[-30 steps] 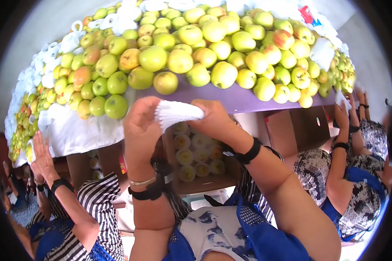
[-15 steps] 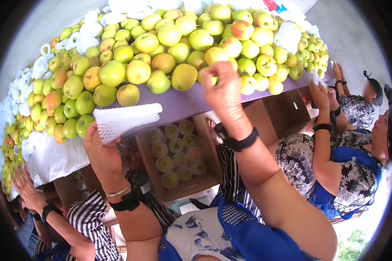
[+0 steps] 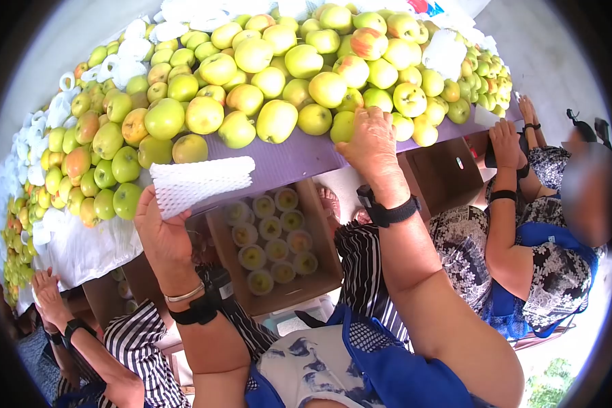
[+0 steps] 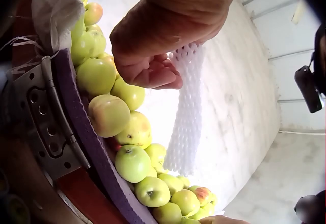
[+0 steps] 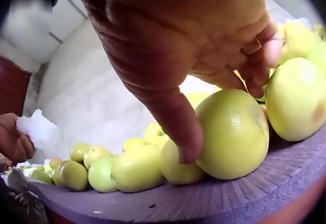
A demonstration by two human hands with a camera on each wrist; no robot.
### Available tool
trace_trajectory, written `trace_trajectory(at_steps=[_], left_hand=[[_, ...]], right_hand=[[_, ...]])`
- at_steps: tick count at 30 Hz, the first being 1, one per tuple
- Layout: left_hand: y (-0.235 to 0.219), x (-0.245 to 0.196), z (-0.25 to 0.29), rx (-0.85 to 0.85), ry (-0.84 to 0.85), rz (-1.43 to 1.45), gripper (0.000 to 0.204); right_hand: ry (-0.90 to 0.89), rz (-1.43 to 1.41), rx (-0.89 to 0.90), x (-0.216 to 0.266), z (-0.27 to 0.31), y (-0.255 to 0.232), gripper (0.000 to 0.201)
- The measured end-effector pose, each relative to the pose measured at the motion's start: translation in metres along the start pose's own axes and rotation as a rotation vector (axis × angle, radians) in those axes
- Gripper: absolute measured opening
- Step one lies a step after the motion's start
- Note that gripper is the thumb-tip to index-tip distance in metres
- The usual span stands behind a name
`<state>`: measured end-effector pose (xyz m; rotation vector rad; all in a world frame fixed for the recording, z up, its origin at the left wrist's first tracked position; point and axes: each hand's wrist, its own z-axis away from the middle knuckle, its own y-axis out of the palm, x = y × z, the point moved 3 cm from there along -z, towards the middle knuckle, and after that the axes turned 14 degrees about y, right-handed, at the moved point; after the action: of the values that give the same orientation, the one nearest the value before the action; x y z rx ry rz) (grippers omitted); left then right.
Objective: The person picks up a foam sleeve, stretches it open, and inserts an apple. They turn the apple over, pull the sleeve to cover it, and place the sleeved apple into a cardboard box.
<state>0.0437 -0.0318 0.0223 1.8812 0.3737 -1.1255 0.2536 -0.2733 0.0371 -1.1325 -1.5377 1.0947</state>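
The right hand curls over a firm, smooth, bruisable apple at centre frame, best cupped around its sides, while the left hand pinches a light, soft foam net sleeve.

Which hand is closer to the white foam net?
Left. The left hand grips the white foam net at its lower end. The right hand is off to the side, its fingers curling round a green apple on the table.

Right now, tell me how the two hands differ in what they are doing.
The left hand pinches a white foam net sleeve below the purple table edge; the right hand reaches onto the pile, fingers curled round a green apple. The left hand touches no fruit; the right hand holds no net. Both wear black wrist straps.
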Motion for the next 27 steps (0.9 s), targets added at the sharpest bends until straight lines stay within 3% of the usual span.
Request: trace_trajectory(at_steps=[17, 26, 27], left_hand=[[0.007, 0.001, 0.0, -0.046, -0.013, 0.009, 0.015], [0.007, 0.004, 0.0, -0.034, -0.024, 0.022, 0.013], [0.007, 0.004, -0.001, -0.026, -0.024, 0.024, 0.013]], right_hand=[[0.003, -0.169, 0.168, -0.005, -0.011, -0.006, 0.07], [-0.032, -0.606, 0.147, -0.008, -0.01, -0.019, 0.072], [-0.018, -0.754, 0.236, -0.007, -0.008, -0.019, 0.07]])
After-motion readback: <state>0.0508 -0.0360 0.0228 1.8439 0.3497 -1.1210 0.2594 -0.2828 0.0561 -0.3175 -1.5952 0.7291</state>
